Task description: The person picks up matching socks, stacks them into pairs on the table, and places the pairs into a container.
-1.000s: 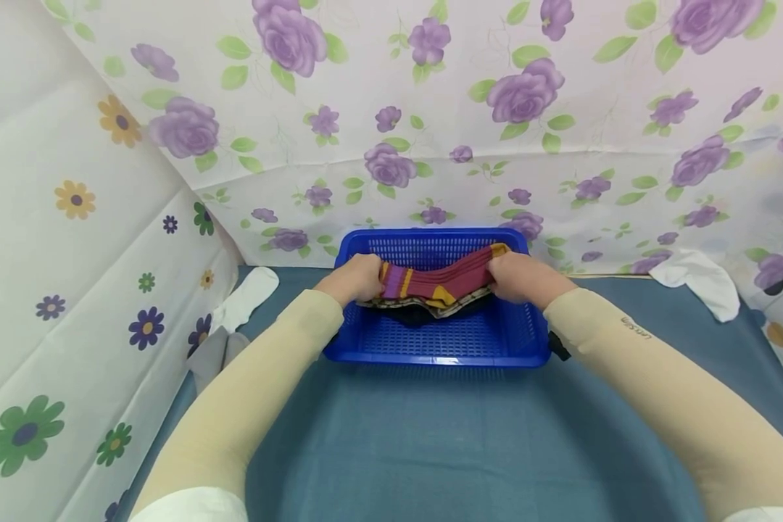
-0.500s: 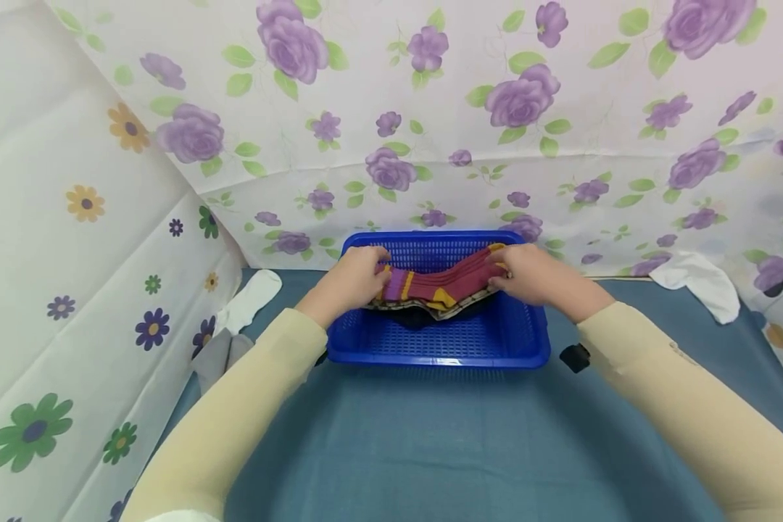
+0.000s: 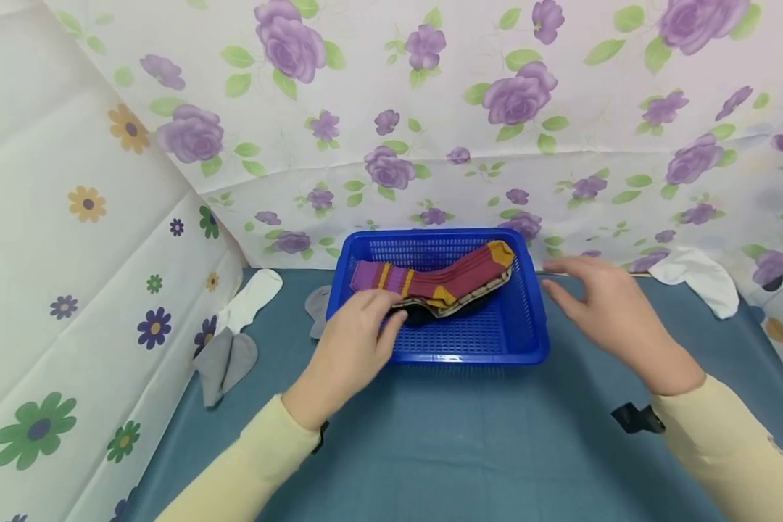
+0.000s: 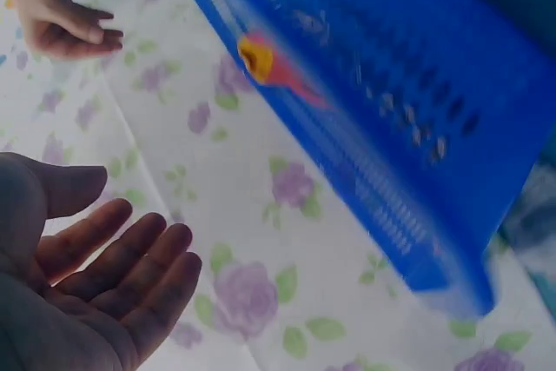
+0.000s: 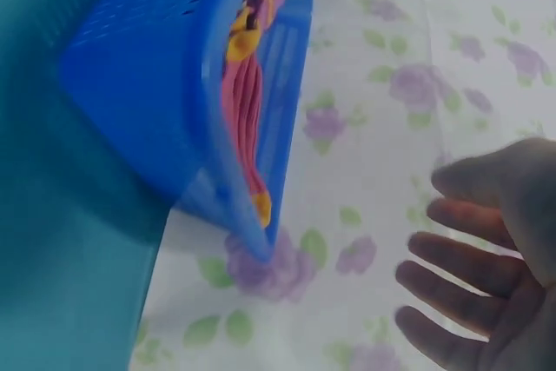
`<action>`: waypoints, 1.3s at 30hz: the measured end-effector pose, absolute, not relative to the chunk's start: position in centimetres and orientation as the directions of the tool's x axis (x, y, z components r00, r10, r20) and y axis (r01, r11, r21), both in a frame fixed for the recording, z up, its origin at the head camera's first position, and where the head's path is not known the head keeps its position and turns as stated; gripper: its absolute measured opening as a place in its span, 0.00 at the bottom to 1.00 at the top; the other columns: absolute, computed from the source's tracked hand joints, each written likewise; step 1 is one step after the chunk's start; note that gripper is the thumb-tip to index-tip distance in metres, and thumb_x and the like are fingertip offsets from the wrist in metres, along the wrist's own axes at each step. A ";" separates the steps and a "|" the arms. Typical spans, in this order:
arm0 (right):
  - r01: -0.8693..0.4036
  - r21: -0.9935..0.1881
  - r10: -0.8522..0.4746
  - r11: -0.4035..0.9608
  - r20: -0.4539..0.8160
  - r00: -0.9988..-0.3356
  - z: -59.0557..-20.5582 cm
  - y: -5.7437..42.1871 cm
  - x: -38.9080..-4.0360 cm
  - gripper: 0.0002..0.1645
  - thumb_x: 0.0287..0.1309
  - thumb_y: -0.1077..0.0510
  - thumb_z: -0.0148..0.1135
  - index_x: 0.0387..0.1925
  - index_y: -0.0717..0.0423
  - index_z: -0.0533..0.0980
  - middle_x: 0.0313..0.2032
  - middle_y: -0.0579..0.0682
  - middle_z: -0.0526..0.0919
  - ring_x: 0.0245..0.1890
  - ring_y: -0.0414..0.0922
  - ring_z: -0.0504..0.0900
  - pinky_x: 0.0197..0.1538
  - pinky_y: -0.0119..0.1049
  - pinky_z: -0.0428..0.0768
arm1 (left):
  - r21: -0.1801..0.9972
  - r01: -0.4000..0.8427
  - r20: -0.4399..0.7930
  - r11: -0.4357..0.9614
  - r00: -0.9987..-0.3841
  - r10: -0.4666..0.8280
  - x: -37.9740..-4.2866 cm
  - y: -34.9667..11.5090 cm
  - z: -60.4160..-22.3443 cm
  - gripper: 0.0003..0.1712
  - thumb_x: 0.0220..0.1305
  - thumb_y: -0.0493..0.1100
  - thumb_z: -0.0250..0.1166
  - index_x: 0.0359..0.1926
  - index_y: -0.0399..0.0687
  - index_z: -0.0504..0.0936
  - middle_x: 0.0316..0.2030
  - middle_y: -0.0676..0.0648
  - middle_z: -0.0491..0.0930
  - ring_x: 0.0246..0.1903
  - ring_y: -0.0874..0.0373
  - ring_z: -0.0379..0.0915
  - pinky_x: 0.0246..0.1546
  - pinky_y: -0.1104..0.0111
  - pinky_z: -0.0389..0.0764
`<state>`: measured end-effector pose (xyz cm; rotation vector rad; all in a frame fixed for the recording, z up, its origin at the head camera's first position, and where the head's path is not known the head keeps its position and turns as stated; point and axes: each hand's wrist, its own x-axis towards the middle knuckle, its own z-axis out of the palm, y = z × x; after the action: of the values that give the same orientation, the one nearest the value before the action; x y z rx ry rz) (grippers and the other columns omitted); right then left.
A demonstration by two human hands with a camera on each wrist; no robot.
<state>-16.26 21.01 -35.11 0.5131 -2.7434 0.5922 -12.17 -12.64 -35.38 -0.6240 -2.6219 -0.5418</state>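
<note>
Left hand (image 3: 352, 344): fingers loosely spread, holding nothing, over the near left part of the basket (image 3: 470, 359). Right hand (image 3: 603, 312): thumb and fingers apart, holding nothing, just outside the basket's right side. Between the hands, inside the basket: striped sock (image 3: 433, 280), on top of checked fabric (image 3: 473, 296) and dark fabric (image 3: 419, 315); contact with left fingertips cannot be told. Left of left hand: grey socks (image 3: 225, 362), left white sock (image 3: 253, 299). Right of right hand: right white sock (image 3: 698, 281). Beneath both: blue cloth (image 3: 457, 442).
</note>
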 end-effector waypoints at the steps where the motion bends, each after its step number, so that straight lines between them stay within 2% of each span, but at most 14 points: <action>1: -0.387 -0.344 -0.248 0.855 0.384 -0.889 -35.3 21.5 -15.9 0.17 0.60 0.50 0.60 0.49 0.50 0.78 0.49 0.54 0.81 0.48 0.54 0.79 0.45 0.55 0.77 | 0.274 0.507 0.461 0.817 -0.815 0.351 -11.5 -12.4 -35.7 0.13 0.66 0.49 0.58 0.46 0.50 0.79 0.44 0.51 0.80 0.46 0.58 0.75 0.48 0.64 0.78; 6: -0.329 -0.357 -0.134 0.874 0.473 -0.871 -36.6 22.7 -14.8 0.15 0.56 0.55 0.64 0.45 0.56 0.79 0.46 0.59 0.82 0.48 0.57 0.78 0.46 0.58 0.74 | 0.260 0.585 0.474 0.768 -0.771 0.426 -8.6 -11.3 -37.6 0.12 0.66 0.49 0.57 0.46 0.52 0.80 0.44 0.54 0.80 0.47 0.62 0.75 0.51 0.68 0.76; 9: -0.289 -0.357 -0.095 0.888 0.474 -0.876 -37.3 23.1 -14.6 0.16 0.55 0.55 0.65 0.45 0.58 0.80 0.46 0.60 0.82 0.49 0.58 0.76 0.47 0.59 0.73 | 0.246 0.617 0.446 0.748 -0.757 0.477 -7.4 -10.5 -38.5 0.12 0.66 0.50 0.57 0.46 0.54 0.80 0.44 0.55 0.80 0.47 0.64 0.75 0.50 0.68 0.76; 12: -0.256 -0.360 -0.066 0.897 0.464 -0.884 -38.0 23.6 -14.8 0.17 0.55 0.55 0.64 0.45 0.60 0.80 0.47 0.61 0.81 0.49 0.59 0.75 0.47 0.60 0.72 | 0.276 0.625 0.386 0.730 -0.768 0.511 -6.5 -10.0 -39.5 0.12 0.66 0.51 0.57 0.46 0.56 0.80 0.43 0.57 0.80 0.47 0.66 0.74 0.48 0.68 0.77; 17: -0.188 -0.378 -0.028 0.906 0.389 -0.921 -39.6 24.9 -15.4 0.17 0.57 0.55 0.62 0.46 0.60 0.79 0.47 0.64 0.80 0.48 0.62 0.74 0.42 0.61 0.71 | 0.343 0.613 0.272 0.711 -0.790 0.550 -5.7 -9.5 -41.4 0.11 0.66 0.51 0.58 0.46 0.57 0.79 0.43 0.59 0.80 0.46 0.67 0.75 0.45 0.67 0.79; 26: -0.095 -0.337 -0.017 0.937 0.229 -0.973 -42.6 28.2 -17.9 0.20 0.54 0.55 0.63 0.46 0.63 0.77 0.53 0.70 0.72 0.48 0.68 0.72 0.32 0.59 0.73 | 0.307 0.575 0.129 0.759 -0.815 0.565 -6.5 -9.9 -43.9 0.13 0.64 0.53 0.60 0.46 0.57 0.80 0.42 0.58 0.81 0.45 0.65 0.76 0.45 0.64 0.79; 29: -0.023 -0.319 0.028 0.948 0.153 -0.988 -43.1 30.1 -19.9 0.27 0.56 0.50 0.62 0.52 0.63 0.74 0.60 0.72 0.64 0.53 0.72 0.65 0.38 0.64 0.70 | 0.300 0.549 0.091 0.780 -0.831 0.549 -6.8 -10.3 -44.4 0.13 0.63 0.53 0.61 0.46 0.56 0.81 0.42 0.57 0.81 0.45 0.64 0.76 0.45 0.63 0.78; 31: 0.025 -0.326 0.060 0.945 0.099 -0.993 -43.5 31.7 -21.2 0.33 0.58 0.46 0.59 0.58 0.63 0.69 0.65 0.73 0.56 0.59 0.74 0.58 0.47 0.70 0.64 | 0.293 0.535 0.080 0.792 -0.840 0.537 -6.9 -10.4 -44.6 0.14 0.63 0.53 0.61 0.46 0.55 0.81 0.43 0.57 0.81 0.45 0.63 0.76 0.45 0.63 0.78; 33: 0.068 -0.342 0.092 0.937 0.055 -0.994 -44.0 33.4 -22.2 0.38 0.60 0.42 0.56 0.62 0.64 0.64 0.67 0.74 0.47 0.64 0.75 0.48 0.51 0.73 0.56 | 0.282 0.532 0.075 0.798 -0.842 0.534 -7.0 -10.5 -44.9 0.14 0.63 0.52 0.61 0.46 0.54 0.81 0.43 0.56 0.81 0.45 0.63 0.76 0.46 0.62 0.78; 36: 0.119 -0.362 0.141 0.925 0.034 -0.989 -44.9 36.1 -23.1 0.44 0.60 0.38 0.52 0.66 0.63 0.57 0.68 0.75 0.37 0.67 0.75 0.37 0.53 0.74 0.51 | 0.262 0.537 0.074 0.802 -0.840 0.538 -7.1 -10.5 -45.3 0.14 0.63 0.52 0.61 0.46 0.54 0.81 0.43 0.56 0.81 0.46 0.62 0.76 0.46 0.62 0.78; 39: 0.175 -0.374 0.195 0.910 0.016 -0.981 -45.6 38.5 -23.8 0.48 0.60 0.36 0.50 0.70 0.62 0.50 0.67 0.77 0.32 0.66 0.76 0.33 0.53 0.75 0.49 | 0.241 0.543 0.078 0.804 -0.837 0.542 -7.2 -10.5 -45.6 0.14 0.63 0.53 0.60 0.46 0.54 0.81 0.43 0.56 0.81 0.46 0.62 0.76 0.46 0.62 0.78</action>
<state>-23.76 38.46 -45.61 -0.2932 -3.0186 0.5842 -7.20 -10.50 -45.56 -0.8955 -2.9789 -0.4002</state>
